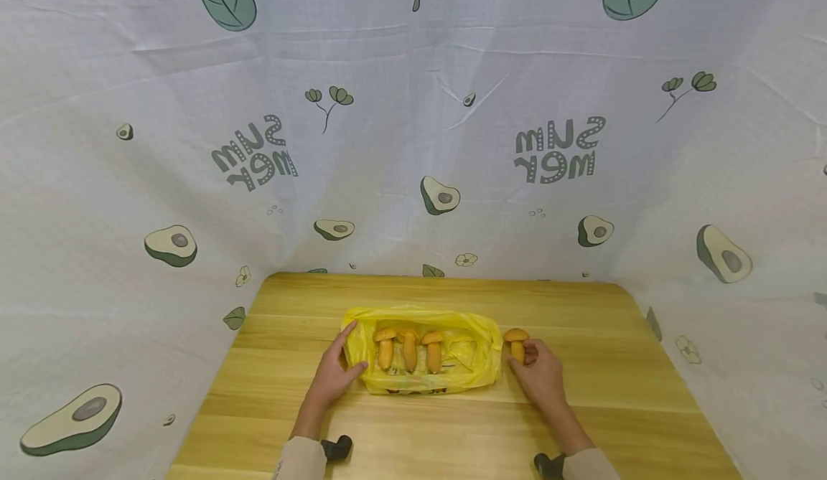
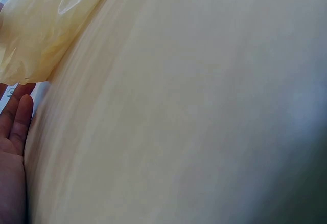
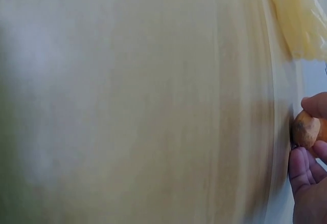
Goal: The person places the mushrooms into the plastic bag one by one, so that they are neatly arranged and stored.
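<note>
A yellow plastic bag [image 1: 429,382] lies on the table with its mouth spread wide. Inside it are three orange-brown mushrooms, a left one [image 1: 385,351], a middle one [image 1: 409,351] and a right one [image 1: 433,352], side by side with caps toward the far side. My left hand [image 1: 331,376] touches the bag's left end, thumb and index finger spread apart at its rim. Just beyond the bag's right end, my right hand [image 1: 541,374] pinches the stem of another mushroom [image 1: 515,336], cap pointing away. In the right wrist view its stem end [image 3: 306,129] shows between thumb and fingers.
The wooden table [image 1: 413,437] ends at a pale cloth [image 1: 388,143] printed with avocados and leaves, which hangs behind and at both sides. A dark device sits at each wrist, left [image 1: 337,449] and right [image 1: 549,466].
</note>
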Demonstrator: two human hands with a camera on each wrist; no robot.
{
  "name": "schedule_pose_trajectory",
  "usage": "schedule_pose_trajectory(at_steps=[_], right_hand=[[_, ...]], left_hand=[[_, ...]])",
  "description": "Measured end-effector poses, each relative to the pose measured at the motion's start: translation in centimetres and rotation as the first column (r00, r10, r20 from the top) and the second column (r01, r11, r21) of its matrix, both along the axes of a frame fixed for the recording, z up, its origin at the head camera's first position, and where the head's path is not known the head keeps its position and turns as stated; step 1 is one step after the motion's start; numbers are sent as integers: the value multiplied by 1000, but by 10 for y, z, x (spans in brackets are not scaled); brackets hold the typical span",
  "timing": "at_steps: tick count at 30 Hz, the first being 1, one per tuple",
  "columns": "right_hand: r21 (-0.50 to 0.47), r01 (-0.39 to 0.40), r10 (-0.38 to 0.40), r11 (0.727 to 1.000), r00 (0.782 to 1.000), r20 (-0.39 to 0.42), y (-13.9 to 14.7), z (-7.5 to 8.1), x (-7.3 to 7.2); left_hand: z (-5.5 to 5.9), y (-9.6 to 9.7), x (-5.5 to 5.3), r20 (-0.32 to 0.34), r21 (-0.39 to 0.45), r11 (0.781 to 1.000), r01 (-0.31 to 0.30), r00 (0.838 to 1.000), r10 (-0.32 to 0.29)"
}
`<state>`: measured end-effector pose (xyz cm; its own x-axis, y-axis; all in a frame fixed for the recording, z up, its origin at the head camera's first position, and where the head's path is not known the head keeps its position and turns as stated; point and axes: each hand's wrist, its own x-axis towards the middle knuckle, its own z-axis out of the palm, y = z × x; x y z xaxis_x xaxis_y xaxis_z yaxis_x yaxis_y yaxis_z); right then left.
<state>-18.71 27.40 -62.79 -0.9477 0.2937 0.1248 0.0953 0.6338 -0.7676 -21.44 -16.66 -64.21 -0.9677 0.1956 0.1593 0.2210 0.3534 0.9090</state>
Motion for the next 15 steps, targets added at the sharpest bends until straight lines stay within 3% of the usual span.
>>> schedule_pose_trajectory(at_steps=[11, 15], right_hand=[[-12, 5, -5, 1000, 999, 37, 0, 4, 6], [-13, 7, -6, 1000, 999, 51, 1, 5, 8]], left_hand=[[-2, 3, 0, -9, 45, 999, -26, 1000, 26], [7, 7, 4, 0, 51, 999, -18, 1000, 18]])
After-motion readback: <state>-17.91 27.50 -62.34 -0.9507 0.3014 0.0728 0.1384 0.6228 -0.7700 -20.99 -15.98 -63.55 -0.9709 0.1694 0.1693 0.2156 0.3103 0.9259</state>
